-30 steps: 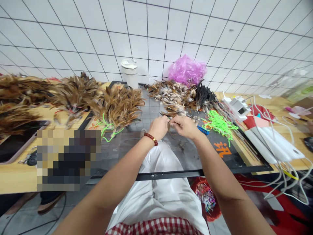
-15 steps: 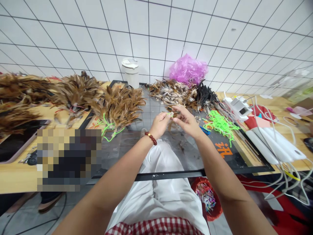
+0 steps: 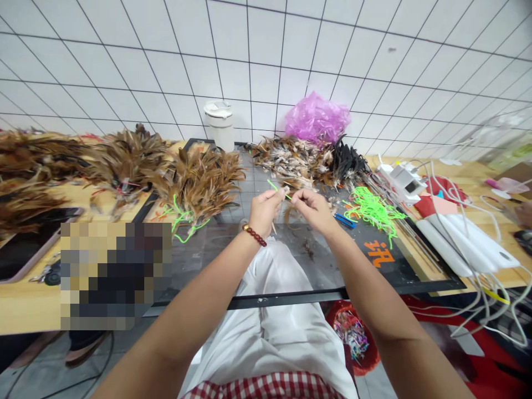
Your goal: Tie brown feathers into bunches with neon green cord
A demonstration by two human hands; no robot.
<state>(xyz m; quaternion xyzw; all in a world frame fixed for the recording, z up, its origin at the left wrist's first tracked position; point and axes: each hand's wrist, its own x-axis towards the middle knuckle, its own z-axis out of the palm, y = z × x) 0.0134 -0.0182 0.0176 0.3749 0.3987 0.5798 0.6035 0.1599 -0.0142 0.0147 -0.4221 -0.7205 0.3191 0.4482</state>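
grip of the left hand [image 3: 264, 210]: thumb and fingers together, pinched on a green string [image 3: 272, 184]. right hand [image 3: 313, 209]: fingertips also together, apparently on the string's nearer end. string lies across the gap between the hands, above the dark panel [image 3: 203, 252] on the desk [image 3: 25, 313], its far end poking free past the left fingers.

change: half a second ago the right fingers were spread and no such length showed; now they have closed. judged meaning: string is controlled from two points, so its lie can be adjusted. whatever else the left pinch holds, cannot tell.

nearby: green string pile [image 3: 372, 209] right, feather bundle [image 3: 201, 180] left, both lying apart from the hands.
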